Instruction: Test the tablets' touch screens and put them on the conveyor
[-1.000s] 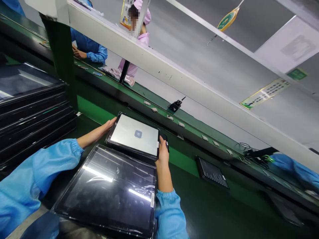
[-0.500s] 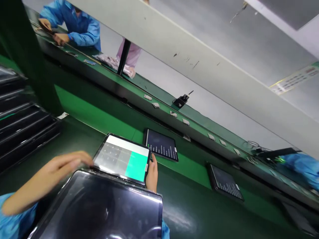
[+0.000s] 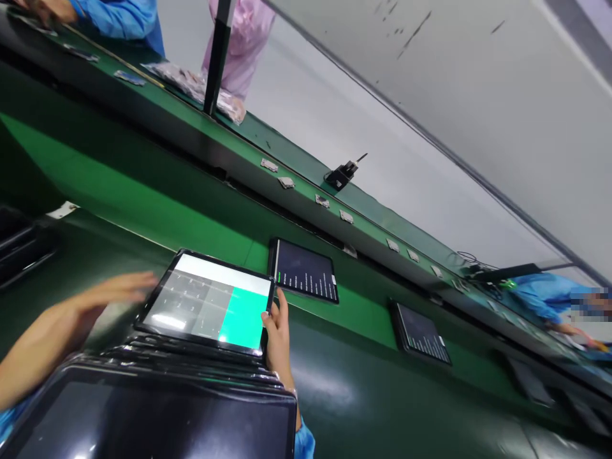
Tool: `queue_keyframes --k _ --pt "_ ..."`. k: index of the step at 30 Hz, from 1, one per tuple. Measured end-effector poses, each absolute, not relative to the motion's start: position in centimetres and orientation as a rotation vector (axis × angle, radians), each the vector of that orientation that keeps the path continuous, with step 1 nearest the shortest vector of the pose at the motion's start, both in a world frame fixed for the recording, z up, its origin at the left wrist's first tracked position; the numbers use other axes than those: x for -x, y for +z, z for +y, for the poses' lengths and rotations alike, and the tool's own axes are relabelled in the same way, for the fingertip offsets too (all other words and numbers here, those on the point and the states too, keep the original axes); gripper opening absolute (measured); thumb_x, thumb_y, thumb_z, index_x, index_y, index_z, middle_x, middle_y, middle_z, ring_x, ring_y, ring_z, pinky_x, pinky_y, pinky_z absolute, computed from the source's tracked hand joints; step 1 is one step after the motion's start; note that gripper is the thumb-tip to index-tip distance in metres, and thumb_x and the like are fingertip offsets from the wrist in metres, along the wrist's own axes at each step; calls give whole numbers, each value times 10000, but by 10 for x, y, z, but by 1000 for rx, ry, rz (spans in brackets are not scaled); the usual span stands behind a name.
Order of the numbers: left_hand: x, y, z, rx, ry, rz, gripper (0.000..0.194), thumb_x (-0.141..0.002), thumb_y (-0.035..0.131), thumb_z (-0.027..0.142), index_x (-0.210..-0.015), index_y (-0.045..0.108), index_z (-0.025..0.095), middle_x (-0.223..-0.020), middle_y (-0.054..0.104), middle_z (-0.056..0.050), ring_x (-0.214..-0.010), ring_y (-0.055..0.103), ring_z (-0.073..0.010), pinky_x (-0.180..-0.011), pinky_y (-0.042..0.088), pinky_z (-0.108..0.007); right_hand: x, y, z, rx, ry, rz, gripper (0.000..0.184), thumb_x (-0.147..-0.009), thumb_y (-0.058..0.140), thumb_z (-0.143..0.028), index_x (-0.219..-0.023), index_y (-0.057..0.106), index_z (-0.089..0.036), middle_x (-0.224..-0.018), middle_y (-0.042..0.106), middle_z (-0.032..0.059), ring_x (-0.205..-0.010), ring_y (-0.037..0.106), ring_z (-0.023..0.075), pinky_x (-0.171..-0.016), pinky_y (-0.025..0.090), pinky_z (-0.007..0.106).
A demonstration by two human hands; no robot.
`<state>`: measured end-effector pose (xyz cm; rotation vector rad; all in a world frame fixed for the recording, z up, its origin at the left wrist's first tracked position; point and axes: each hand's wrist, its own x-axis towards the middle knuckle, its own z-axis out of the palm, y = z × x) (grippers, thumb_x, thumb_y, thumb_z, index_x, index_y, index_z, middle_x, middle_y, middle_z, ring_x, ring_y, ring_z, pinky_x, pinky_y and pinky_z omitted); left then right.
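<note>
Head view: right hand (image 3: 277, 335) grips the right edge of a lit tablet (image 3: 208, 301), fingers curled around the rim, thumb up along the side; hand closed on it. Left hand (image 3: 102, 299) is motion-blurred, fingers stretched out flat and loose, holding nothing, just off the tablet's left edge; cannot tell if it touches the frame. Tablet screen shows a grey keypad grid, white strip on top, bright green block on the right part. It sits tilted, above a stack of dark tablets (image 3: 157, 401) close to the camera, the top one with a glossy black screen filling the lower left. Green conveyor belt (image 3: 382, 395) runs under all of it. Just beyond the held tablet, near its upper right corner, a second tablet (image 3: 305, 270) lies flat on the belt, dark screen with small white text lines. Further right, well apart, a third tablet (image 3: 421, 333) lies on the belt, also dark with text. Behind the belt a raised green rail (image 3: 268, 143) carries small grey tags and a black clip device (image 3: 340, 175). Far side: a person in a blue sleeve (image 3: 117, 16) top left, another in a pink coat (image 3: 239, 32); a co-worker in blue (image 3: 545, 294) at far right.
</note>
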<state>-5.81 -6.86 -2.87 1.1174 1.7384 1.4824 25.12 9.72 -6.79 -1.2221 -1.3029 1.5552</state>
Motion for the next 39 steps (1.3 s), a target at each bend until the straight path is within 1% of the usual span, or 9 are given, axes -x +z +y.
queue_keyframes --k 2,4,11,15,18,24,29,35,39 --pt "61 -41 -35 -955 1574 1724 479 -980 334 588 -1228 637 313 -1404 590 10 -1337 507 -264 -1193 346 -465 -253 -68 97 1199 1597 -1293 832 -768 737 -353 -1505 351 -321 -1361 618 58 -1269 569 273 -1053 453 427" --pt "65 -53 -3 -953 1484 1888 471 -978 395 542 -1291 565 232 -1417 571 -35 -1348 483 -264 -1213 293 -459 -254 -68 97 1195 1603 -1292 885 -725 760 -301 -1506 345 -330 -1373 606 54 -1312 534 281 -1072 435 438" --pt "66 -71 36 -1152 1259 1975 529 -948 425 554 -1319 540 195 -1339 612 -66 -1270 535 -281 -1146 363 -446 -257 -63 95 1114 1678 -1328 1051 -640 795 -225 -1537 263 -358 -1441 544 50 -1384 467 277 -1117 391 462" --pt "67 -77 34 -1292 1179 2004 561 -905 438 608 -1260 593 202 -1302 616 -92 -1256 523 -308 -1134 354 -460 -256 -66 97 1195 1627 -1314 986 -706 784 -304 -1538 257 -349 -1415 567 68 -1412 434 270 -1128 369 483" --pt "68 -81 33 -1371 1145 2016 578 -892 449 615 -1283 573 207 -1297 612 -95 -1245 524 -304 -1111 372 -448 -255 -65 99 1208 1595 -1311 932 -735 770 -336 -1529 282 -343 -1391 587 80 -1389 463 276 -1113 385 488" --pt "69 -80 33 -1494 1042 2026 663 -876 474 652 -1363 503 204 -1347 571 -106 -1258 500 -320 -1063 406 -445 -254 -54 96 1079 1714 -1304 1085 -643 816 -248 -1549 227 -342 -1406 574 64 -1316 540 276 -1084 430 445" --pt "71 -82 34 -1577 955 2003 791 -799 578 686 -1402 473 186 -1357 547 -129 -1276 474 -356 -1060 400 -459 -250 -53 95 1051 1770 -1220 992 -759 747 -319 -1563 165 -342 -1426 562 67 -1262 585 284 -1050 455 448" --pt "79 -80 31 -1583 948 1918 711 -870 495 649 -1445 434 236 -1402 529 -94 -1304 466 -318 -1105 374 -438 -249 -51 95 1059 1757 -1217 946 -749 743 -352 -1548 236 -337 -1417 576 54 -1284 568 299 -1067 440 458" --pt "81 -72 27 -1531 970 1868 716 -892 426 666 -1453 438 221 -1438 515 -93 -1343 446 -310 -1156 324 -439 -251 -54 95 1069 1739 -1266 1018 -682 797 -312 -1541 252 -340 -1439 552 61 -1343 514 290 -1078 434 465"
